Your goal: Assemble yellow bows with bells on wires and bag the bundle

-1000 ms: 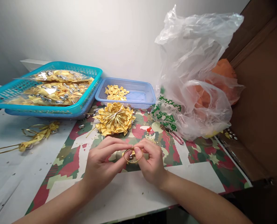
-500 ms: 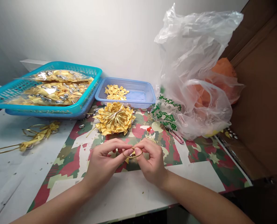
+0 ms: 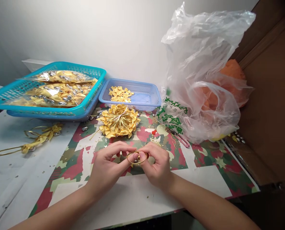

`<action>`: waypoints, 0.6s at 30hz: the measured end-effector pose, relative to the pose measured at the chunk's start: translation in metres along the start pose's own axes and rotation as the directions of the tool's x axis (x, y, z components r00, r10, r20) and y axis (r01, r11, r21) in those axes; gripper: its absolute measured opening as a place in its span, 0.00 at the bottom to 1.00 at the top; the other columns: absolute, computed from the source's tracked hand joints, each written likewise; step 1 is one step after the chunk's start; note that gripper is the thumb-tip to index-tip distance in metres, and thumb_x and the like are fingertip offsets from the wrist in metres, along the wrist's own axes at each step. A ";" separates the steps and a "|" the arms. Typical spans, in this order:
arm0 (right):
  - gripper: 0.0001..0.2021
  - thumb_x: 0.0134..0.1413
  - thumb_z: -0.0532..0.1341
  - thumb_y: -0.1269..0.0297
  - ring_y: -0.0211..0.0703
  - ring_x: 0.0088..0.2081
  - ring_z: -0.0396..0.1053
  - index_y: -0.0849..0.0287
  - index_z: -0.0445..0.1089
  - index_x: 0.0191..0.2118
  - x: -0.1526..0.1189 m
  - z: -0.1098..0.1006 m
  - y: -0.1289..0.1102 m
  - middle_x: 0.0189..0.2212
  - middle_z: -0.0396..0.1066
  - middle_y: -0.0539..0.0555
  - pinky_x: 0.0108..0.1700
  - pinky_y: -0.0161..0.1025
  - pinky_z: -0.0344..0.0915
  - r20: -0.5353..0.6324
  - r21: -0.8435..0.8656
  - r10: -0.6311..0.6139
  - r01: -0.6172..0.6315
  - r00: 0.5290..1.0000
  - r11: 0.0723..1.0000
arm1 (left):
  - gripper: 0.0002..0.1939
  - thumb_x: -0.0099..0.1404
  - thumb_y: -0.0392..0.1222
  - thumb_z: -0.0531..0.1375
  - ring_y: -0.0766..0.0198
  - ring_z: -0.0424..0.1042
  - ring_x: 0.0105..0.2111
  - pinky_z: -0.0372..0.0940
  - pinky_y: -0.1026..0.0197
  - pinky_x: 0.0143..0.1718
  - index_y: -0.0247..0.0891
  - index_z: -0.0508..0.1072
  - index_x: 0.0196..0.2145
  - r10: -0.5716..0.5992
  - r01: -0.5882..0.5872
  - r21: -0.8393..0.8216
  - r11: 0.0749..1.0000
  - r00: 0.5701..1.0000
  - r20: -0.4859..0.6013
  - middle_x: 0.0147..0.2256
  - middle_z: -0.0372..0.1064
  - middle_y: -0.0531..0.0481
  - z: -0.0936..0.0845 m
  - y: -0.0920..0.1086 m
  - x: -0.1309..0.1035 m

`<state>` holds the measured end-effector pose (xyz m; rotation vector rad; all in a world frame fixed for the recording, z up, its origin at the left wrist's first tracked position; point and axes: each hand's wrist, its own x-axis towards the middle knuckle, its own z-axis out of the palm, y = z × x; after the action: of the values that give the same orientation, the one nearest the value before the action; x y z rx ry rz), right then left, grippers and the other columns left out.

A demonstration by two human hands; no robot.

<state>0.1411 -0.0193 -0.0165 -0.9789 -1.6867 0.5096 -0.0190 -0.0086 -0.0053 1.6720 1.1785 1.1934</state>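
Note:
A thin gold ring [image 3: 137,163] is pinched between my left hand [image 3: 111,163] and my right hand [image 3: 156,164], whose fingertips meet at its far side. Under the thumbs a bit of yellow and silver shows, mostly hidden by the fingers. Just beyond my hands lies a round bundle of gold ribbon bows [image 3: 119,121] with gold wires gathered at its middle. Farther left, a loose gold wire piece with yellow bows [image 3: 40,140] rests on the white surface.
A teal basket [image 3: 82,110] with bagged bows stands at back left, beside a blue basket [image 3: 144,103] holding loose bows. Pink-handled snips [image 3: 184,141] lie right of centre, near a large clear plastic bag [image 3: 200,54]. Small silver beads are scattered about.
The gold ring has tilted slightly, showing a rounder opening. Both hands keep their pinch in nearly the same place, and the whole view has shifted a little.

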 end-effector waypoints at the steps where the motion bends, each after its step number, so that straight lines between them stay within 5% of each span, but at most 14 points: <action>1: 0.08 0.58 0.57 0.70 0.37 0.25 0.62 0.59 0.71 0.30 0.000 0.000 0.000 0.23 0.71 0.51 0.29 0.36 0.61 -0.003 -0.002 0.001 -0.001 1.000 1.000 | 0.03 0.57 0.41 0.67 0.63 0.71 0.27 0.66 0.63 0.26 0.41 0.81 0.30 0.011 -0.011 0.004 1.000 1.000 -0.001 0.27 0.75 0.49 0.000 0.000 0.000; 6: 0.08 0.58 0.57 0.70 0.37 0.25 0.63 0.59 0.71 0.30 0.000 -0.001 0.000 0.23 0.71 0.51 0.29 0.36 0.61 -0.001 -0.009 0.001 -0.001 1.000 1.000 | 0.02 0.58 0.39 0.66 0.64 0.71 0.27 0.65 0.64 0.26 0.41 0.80 0.28 0.042 -0.042 0.016 0.999 0.999 -0.015 0.25 0.75 0.50 0.000 0.003 0.000; 18: 0.08 0.57 0.56 0.71 0.37 0.25 0.63 0.58 0.71 0.30 0.004 -0.002 0.001 0.23 0.72 0.51 0.29 0.37 0.62 -0.007 -0.092 -0.035 0.034 0.999 0.995 | 0.05 0.57 0.44 0.66 0.62 0.72 0.27 0.67 0.64 0.23 0.40 0.80 0.30 -0.092 0.093 -0.048 0.995 0.996 0.023 0.26 0.74 0.49 0.000 0.006 0.000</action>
<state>0.1429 -0.0161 -0.0143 -1.0150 -1.7291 0.4074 -0.0178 -0.0106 0.0003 1.5731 1.1919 1.1363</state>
